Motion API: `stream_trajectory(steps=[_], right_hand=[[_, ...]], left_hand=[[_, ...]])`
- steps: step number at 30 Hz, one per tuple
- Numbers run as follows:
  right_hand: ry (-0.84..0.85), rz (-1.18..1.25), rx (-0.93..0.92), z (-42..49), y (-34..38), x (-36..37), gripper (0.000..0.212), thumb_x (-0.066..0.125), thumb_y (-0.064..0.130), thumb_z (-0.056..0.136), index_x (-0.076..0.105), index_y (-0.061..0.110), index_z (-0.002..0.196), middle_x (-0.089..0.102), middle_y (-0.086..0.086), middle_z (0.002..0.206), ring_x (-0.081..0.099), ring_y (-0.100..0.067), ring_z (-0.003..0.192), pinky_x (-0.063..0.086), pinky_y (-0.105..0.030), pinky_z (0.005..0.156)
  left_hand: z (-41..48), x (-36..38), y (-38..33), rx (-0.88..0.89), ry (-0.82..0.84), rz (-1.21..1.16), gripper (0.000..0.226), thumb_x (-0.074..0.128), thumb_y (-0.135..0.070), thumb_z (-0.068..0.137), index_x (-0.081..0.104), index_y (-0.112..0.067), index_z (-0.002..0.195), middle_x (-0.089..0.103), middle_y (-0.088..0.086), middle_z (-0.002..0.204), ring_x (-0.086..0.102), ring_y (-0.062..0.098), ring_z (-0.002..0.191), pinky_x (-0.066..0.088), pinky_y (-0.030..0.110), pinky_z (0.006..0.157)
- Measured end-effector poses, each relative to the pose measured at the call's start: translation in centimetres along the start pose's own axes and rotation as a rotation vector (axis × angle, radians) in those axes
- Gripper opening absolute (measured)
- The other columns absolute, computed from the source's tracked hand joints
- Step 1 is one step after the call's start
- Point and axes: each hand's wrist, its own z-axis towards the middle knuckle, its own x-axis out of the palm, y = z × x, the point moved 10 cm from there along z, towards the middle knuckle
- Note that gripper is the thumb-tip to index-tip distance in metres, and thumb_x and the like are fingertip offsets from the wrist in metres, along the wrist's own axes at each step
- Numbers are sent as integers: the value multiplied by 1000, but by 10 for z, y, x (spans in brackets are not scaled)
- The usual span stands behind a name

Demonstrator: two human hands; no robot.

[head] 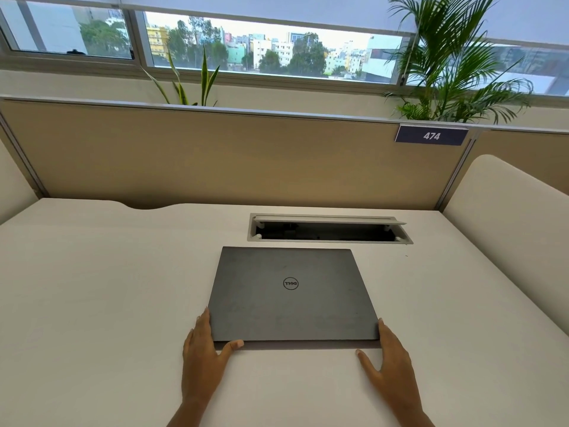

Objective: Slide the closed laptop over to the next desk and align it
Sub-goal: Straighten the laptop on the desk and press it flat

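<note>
A closed dark grey laptop with a round logo on its lid lies flat on the white desk, just in front of the cable box. My left hand rests at its near left corner, fingers along the left edge and thumb against the front edge. My right hand lies flat at the near right corner, fingertips touching the right edge, thumb spread out on the desk. Neither hand wraps around the laptop.
An open cable box is sunk into the desk behind the laptop. A beige partition with a "474" tag closes the back. A rounded white divider stands at the right, another at the far left. Plants rise behind the partition.
</note>
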Motion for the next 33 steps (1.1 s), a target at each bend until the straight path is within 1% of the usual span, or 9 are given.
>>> stream_trajectory(steps=[4, 7, 9, 10, 13, 18, 22, 27, 33], right_hand=[[-7, -15, -14, 0, -3, 4, 67, 45, 48, 72, 44, 5, 123, 63, -17, 117, 46, -17, 109, 49, -47, 85], [-12, -56, -16, -1, -3, 4, 76, 30, 63, 83, 49, 0, 121, 64, -19, 115, 43, -16, 108, 51, -49, 81], [-17, -74, -30, 0, -1, 3, 88, 18, 68, 84, 53, -5, 118, 65, -20, 114, 42, -16, 108, 52, -42, 81], [-23, -75, -39, 0, 0, 4, 89, 17, 68, 85, 54, -6, 117, 65, -20, 113, 43, -16, 108, 50, -36, 84], [-19, -68, -43, 0, -1, 6, 88, 19, 66, 86, 55, -7, 116, 66, -20, 112, 43, -17, 109, 33, -31, 91], [-35, -61, -48, 2, 0, 4, 85, 19, 63, 89, 58, -9, 111, 67, -21, 108, 45, -17, 106, 33, -31, 90], [-53, -83, -44, 4, 2, 4, 82, 14, 57, 92, 60, -9, 108, 69, -22, 105, 46, -17, 103, 32, -32, 88], [-53, -67, -37, 5, 4, 0, 79, 11, 52, 95, 61, -8, 107, 69, -23, 104, 69, -30, 88, 36, -29, 84], [-93, 20, -11, 1, -3, -3, 55, 35, 36, 85, 60, -3, 113, 67, -21, 110, 50, -14, 104, 36, -23, 85]], left_hand=[[0, 0, -4, 30, 6, 34, 81, 74, -31, 74, 33, -6, 139, 48, 11, 140, 44, 33, 126, 28, 47, 113], [-4, -3, -9, 61, -26, 71, 100, 47, -74, 66, 38, -3, 135, 54, 13, 133, 50, 33, 122, 28, 49, 111], [-3, 0, -1, 45, -37, 79, 115, 27, -88, 59, 41, -2, 134, 56, 14, 131, 52, 34, 120, 32, 50, 108], [-3, 0, 0, 40, -39, 79, 110, 33, -84, 61, 41, -2, 134, 56, 15, 132, 53, 35, 119, 33, 50, 107], [-3, -2, -2, 21, -43, 58, 78, 66, -41, 71, 41, -2, 134, 55, 17, 133, 54, 36, 118, 35, 51, 105], [-2, 0, 1, -10, -23, 21, 72, 77, -15, 71, 42, 0, 132, 53, 17, 134, 52, 35, 120, 36, 50, 104], [-1, 3, 6, -48, 2, -13, 72, 77, -14, 71, 41, 0, 133, 50, 17, 136, 50, 36, 121, 39, 51, 105], [-3, 2, 8, -80, 18, -49, 75, 76, -17, 73, 38, -5, 137, 43, 14, 145, 45, 35, 127, 37, 49, 108], [-4, 2, 0, -66, 44, 8, 76, 72, -18, 77, 33, -4, 140, 34, 17, 150, 38, 37, 133, 32, 48, 111]])
